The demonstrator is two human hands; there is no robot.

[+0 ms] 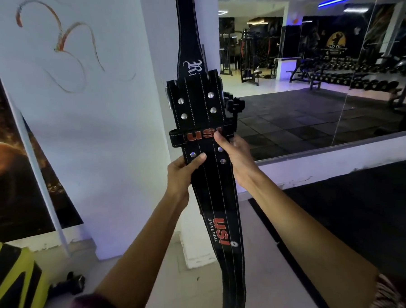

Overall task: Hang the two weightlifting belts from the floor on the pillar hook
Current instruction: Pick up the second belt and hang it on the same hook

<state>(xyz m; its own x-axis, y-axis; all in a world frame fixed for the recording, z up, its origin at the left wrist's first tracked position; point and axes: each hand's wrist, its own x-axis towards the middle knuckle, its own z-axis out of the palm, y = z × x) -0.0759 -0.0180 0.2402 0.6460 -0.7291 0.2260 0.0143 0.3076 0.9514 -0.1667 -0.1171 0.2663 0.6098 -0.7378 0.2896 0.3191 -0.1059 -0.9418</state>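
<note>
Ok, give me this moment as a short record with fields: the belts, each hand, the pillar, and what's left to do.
front belt: black, red USI lettering, held upright against the pillar
back belt: black, white lettering, hanging behind it, top out of frame
left hand: gripping the front belt's left edge
right hand: gripping its right edge, thumb on the lettering
pillar: white, hook not visible
remaining: cannot tell whether the front belt is hooked yet

USI belt (214,200): black leather, white stitching, red lettering, silver rivets; held vertical against white pillar (166,61), buckle end up. Second black belt (188,36), white gothic lettering, hangs vertical directly behind it
</note>
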